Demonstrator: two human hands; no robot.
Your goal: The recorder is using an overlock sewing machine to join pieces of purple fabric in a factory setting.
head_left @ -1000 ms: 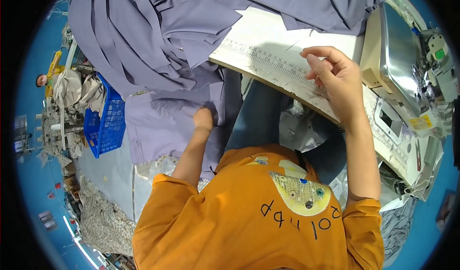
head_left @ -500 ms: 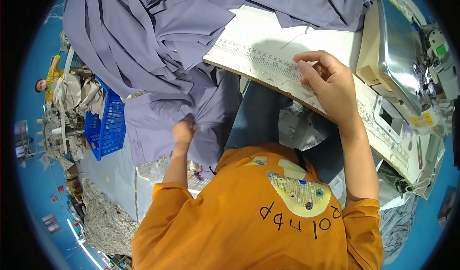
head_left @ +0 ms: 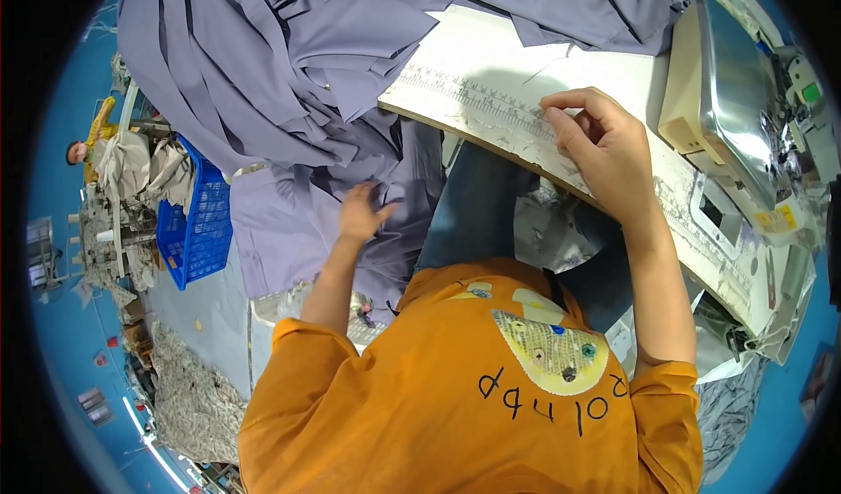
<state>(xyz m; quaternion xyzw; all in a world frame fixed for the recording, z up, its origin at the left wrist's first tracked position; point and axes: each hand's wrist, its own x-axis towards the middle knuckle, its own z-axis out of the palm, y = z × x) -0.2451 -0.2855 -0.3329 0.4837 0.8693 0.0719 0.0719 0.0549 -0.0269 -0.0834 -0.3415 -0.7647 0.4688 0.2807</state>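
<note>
My left hand (head_left: 362, 215) lies with its fingers apart over grey-purple fabric (head_left: 276, 218) that hangs down beside my left thigh. It touches or hovers just above the cloth and grips none of it. Over the white worktable (head_left: 613, 78), my right hand (head_left: 606, 152) is curled, thumb and forefinger brought close together. Whatever those fingertips hold, if anything, is too small to make out. Ruler markings (head_left: 477, 98) run along the table's near edge, below and left of this hand. More of the same fabric (head_left: 236, 65) is heaped at the far left, spilling over the table's corner.
A sewing machine (head_left: 736, 109) stands on the right of the table. To the left is a blue plastic basket (head_left: 208, 231) with pale cloth. A white basket (head_left: 267, 310) sits under the hanging fabric. Patterned cloth (head_left: 197, 398) lies on the floor; another person (head_left: 96, 135) is far left.
My left hand has let go of the bunched fabric, opened its fingers and moved slightly up and right. My right hand has kept its pose over the table.
</note>
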